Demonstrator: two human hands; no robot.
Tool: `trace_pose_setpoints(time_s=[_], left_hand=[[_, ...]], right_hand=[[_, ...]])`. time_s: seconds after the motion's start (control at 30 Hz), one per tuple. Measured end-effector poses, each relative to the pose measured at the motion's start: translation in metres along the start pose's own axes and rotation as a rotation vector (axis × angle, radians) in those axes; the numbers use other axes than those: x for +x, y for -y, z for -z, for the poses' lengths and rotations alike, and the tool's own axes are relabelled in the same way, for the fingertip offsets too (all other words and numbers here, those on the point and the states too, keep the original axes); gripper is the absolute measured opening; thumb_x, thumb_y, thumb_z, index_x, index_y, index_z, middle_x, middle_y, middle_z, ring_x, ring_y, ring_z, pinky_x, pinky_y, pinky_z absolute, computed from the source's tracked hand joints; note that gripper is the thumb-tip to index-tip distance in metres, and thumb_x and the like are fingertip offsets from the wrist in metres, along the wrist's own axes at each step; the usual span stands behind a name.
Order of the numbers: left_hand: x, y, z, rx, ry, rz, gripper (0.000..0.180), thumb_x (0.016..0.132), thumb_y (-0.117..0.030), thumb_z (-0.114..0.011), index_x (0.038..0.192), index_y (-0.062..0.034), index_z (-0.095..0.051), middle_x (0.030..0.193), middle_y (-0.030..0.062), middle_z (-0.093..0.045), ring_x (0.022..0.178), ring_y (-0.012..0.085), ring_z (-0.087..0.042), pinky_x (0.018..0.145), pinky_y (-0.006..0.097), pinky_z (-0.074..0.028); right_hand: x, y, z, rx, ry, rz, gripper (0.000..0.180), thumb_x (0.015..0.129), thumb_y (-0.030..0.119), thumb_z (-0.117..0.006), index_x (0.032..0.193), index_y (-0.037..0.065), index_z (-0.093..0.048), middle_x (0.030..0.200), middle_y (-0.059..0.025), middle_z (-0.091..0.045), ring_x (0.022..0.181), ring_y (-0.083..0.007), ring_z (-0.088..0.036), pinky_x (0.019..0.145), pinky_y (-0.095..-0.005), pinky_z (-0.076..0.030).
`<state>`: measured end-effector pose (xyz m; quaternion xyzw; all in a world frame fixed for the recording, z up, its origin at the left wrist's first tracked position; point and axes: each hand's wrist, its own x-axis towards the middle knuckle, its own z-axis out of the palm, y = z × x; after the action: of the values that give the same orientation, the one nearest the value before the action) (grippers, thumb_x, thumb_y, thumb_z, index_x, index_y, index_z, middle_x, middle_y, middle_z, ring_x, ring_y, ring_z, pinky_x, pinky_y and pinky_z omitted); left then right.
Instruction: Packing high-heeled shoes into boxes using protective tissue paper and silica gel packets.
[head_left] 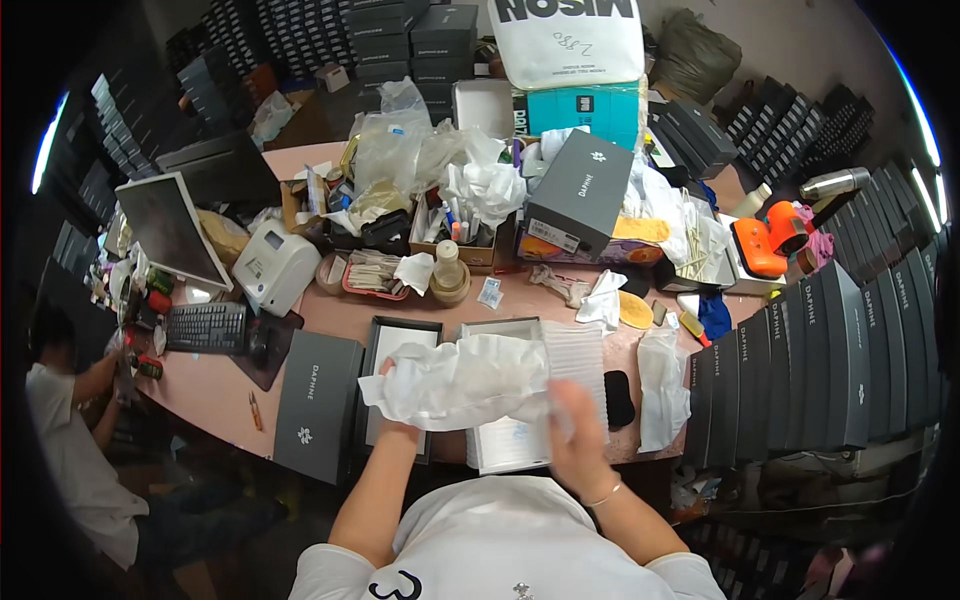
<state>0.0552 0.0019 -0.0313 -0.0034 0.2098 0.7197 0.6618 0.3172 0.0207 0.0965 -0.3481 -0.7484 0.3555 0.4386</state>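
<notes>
White paper bundle [465, 380]: long axis nine to three o'clock.
Left hand [399, 427]: clamped on nine-o'clock end.
Right hand [578, 432]: blurred, near four o'clock; grip I can't tell.

A pink-topped table [215, 410] is bordered by stacks of dark boxes [310, 45] at left, rear and right. A grey wall [795, 45] is partly exposed beyond; lit strip lights [48, 145] are seen at both sides.
</notes>
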Motion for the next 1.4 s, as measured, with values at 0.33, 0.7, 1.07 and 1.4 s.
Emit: trace_pose_setpoints(time_s=[0.33,0.7,1.07,1.4], left_hand=[[-0.017,-0.013,-0.047,0.071,-0.022,0.070,0.053,0.094,-0.053,-0.046,0.101,-0.0025,-0.062,0.098,0.0103,-0.066,0.093,0.0254,-0.064,0.083,0.039,-0.052],[-0.025,-0.115,-0.103,0.502,-0.210,-0.733,0.042,0.097,-0.041,-0.049,0.111,-0.0023,-0.054,0.104,0.0072,-0.060,0.096,0.0210,-0.059,0.086,0.035,-0.048],[0.006,0.002,-0.048,0.702,0.324,0.575,0.075,0.088,-0.058,-0.053,0.137,-0.0023,-0.042,0.134,0.0168,-0.050,0.123,0.0288,-0.048,0.106,0.044,-0.034],[-0.028,0.034,-0.074,0.301,0.147,0.424,0.066,0.094,-0.056,-0.042,0.134,-0.0038,-0.042,0.122,0.0153,-0.056,0.106,0.0279,-0.060,0.088,0.042,-0.052]], right_hand=[[-0.010,-0.016,-0.002,0.719,0.395,-0.599,0.046,0.092,0.016,-0.050,0.133,-0.004,-0.045,0.124,-0.0079,-0.055,0.113,-0.0132,-0.049,0.098,-0.0267,-0.039],[-0.041,-0.067,0.042,0.761,-0.230,-0.891,0.038,0.093,0.032,-0.049,0.112,0.000,-0.058,0.104,-0.0102,-0.064,0.096,-0.0190,-0.062,0.076,-0.0342,-0.054],[-0.007,-0.091,0.059,0.831,0.175,-0.768,0.037,0.094,0.032,-0.051,0.110,-0.001,-0.058,0.102,-0.0086,-0.063,0.094,-0.0168,-0.058,0.088,-0.0312,-0.043],[0.001,-0.007,-0.009,0.097,0.375,-0.191,0.047,0.084,0.015,-0.066,0.127,0.002,-0.052,0.121,-0.0135,-0.055,0.109,-0.0278,-0.052,0.097,-0.0380,-0.039]])
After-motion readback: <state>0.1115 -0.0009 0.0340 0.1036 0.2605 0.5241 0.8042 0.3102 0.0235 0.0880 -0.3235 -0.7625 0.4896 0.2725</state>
